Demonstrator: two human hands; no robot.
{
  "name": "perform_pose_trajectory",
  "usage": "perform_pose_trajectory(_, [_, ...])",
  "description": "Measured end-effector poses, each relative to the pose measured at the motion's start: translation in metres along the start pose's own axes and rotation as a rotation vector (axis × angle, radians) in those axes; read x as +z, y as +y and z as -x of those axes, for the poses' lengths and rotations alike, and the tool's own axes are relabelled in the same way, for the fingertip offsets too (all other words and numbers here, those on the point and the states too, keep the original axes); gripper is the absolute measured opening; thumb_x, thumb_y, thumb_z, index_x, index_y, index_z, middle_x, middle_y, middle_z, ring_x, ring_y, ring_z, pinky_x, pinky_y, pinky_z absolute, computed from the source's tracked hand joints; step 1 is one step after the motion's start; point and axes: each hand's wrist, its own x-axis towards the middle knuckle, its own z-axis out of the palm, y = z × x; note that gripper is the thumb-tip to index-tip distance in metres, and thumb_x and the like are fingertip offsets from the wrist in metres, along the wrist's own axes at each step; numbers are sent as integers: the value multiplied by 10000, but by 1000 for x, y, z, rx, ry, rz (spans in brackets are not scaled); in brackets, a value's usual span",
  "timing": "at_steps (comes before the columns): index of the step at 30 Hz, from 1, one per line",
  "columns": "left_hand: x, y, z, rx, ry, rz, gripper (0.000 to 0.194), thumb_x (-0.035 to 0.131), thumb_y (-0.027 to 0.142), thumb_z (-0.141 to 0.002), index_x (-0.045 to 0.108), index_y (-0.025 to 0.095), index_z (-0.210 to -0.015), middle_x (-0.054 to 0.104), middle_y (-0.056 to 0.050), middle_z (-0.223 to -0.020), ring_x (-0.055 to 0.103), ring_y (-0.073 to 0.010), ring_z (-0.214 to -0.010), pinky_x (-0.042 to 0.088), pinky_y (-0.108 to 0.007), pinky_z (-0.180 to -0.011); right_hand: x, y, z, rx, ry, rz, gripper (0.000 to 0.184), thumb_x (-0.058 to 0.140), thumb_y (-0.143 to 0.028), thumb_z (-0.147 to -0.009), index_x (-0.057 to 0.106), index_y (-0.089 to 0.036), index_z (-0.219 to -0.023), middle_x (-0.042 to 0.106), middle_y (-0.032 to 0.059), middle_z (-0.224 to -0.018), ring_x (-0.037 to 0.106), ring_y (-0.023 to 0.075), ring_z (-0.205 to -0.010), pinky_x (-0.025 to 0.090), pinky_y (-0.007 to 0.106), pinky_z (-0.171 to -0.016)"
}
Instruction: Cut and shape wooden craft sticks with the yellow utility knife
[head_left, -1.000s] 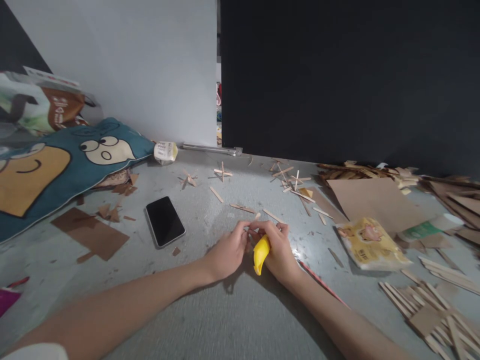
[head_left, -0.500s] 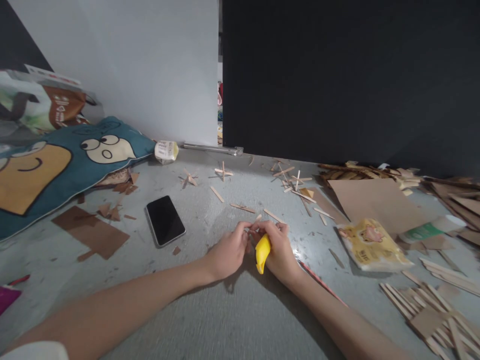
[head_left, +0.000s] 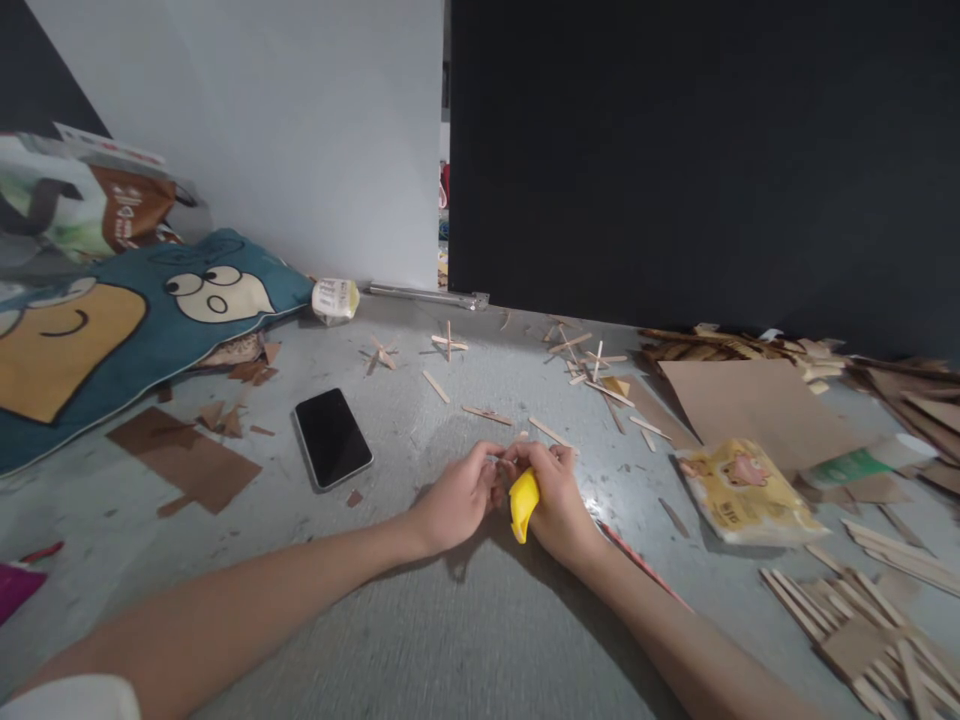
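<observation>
My right hand (head_left: 553,502) is closed around a yellow curved plastic piece (head_left: 524,505), whose lower end sticks out toward me. The front of that piece is hidden under the fingers. Opposite it, my left hand (head_left: 459,500) has its thumb and fingers pinched, its fingertips meeting those of the right hand. What the left fingers hold, if anything, is too small and covered to make out. Just beyond the fingertips lie loose wooden craft sticks, one flat stick (head_left: 487,414) and another (head_left: 550,431) slanting by the right knuckles. A thin red stick (head_left: 645,566) lies beside my right forearm.
On the left are a black phone (head_left: 332,438), brown cardboard (head_left: 184,459) and a blue cushion (head_left: 217,275). Crossed-stick pieces (head_left: 448,343) stand farther back. To the right lie a yellow tissue pack (head_left: 750,492), a green-and-white tube (head_left: 862,462) and a craft-stick pile (head_left: 862,630).
The view has shifted very slightly. Both hands stay fingertip to fingertip, and the yellow piece has tilted a little in my right hand.
</observation>
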Motion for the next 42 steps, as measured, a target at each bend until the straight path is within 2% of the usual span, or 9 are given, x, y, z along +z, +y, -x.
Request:
perform_pose_trajectory(7, [-2,-3,-3,-3,159,-83,304,391,442,-1061,518,200,-1193,578,26,-711,551,-146,-591,418,-251,-575,-3,-11,3,-115,-92,30,92,513,-137,-1007,559,-216,-1000,722,28,-922,658,200,-811,328,371,-850])
perform_pose_trajectory(13, [0,1,-2,10,77,-64,301,360,394,-1072,524,195,-1227,579,29,-694,552,-142,-589,430,-252,-590,1,-5,4,77,113,38,109,557,-268,-1033,615,-262,-1125,705,-8,-809,639,203,-746,367,390,-857])
perform_pose_trajectory(19, [-1,7,4,13,67,-188,326,359,371,-1085,547,196,-1287,666,-10,-773,632,-166,-692,452,-275,-649,1,-1,4,80,71,-5,118,559,-193,-1018,621,-259,-1093,753,2,-928,667,191,-776,349,390,-874])
perform_pose_trajectory(23, [-1,5,4,21,59,-223,341,386,367,-1079,540,192,-1327,676,-18,-780,633,-174,-691,449,-281,-641,1,-1,4,59,60,3,111,537,-186,-1021,617,-248,-1067,769,20,-975,669,197,-792,355,386,-861])
perform_pose_trajectory(30, [-2,5,3,23,29,-232,372,397,429,-1084,535,189,-1332,686,-21,-775,637,-186,-704,452,-295,-665,0,-3,0,40,23,-15,129,463,-205,-1063,583,-232,-1024,758,29,-951,663,184,-764,370,384,-856])
perform_pose_trajectory(37, [0,5,2,19,46,-136,381,436,470,-1066,561,180,-1281,648,3,-692,592,-159,-614,411,-261,-580,1,-3,0,38,16,-25,133,448,-229,-1064,560,-226,-993,753,38,-909,645,184,-745,377,384,-830])
perform_pose_trajectory(42, [2,4,1,-33,13,65,458,487,571,-1030,532,180,-1264,606,33,-665,494,-114,-492,358,-226,-487,0,-3,0,23,28,-24,135,457,-227,-1062,546,-231,-960,752,49,-954,637,192,-772,382,390,-827])
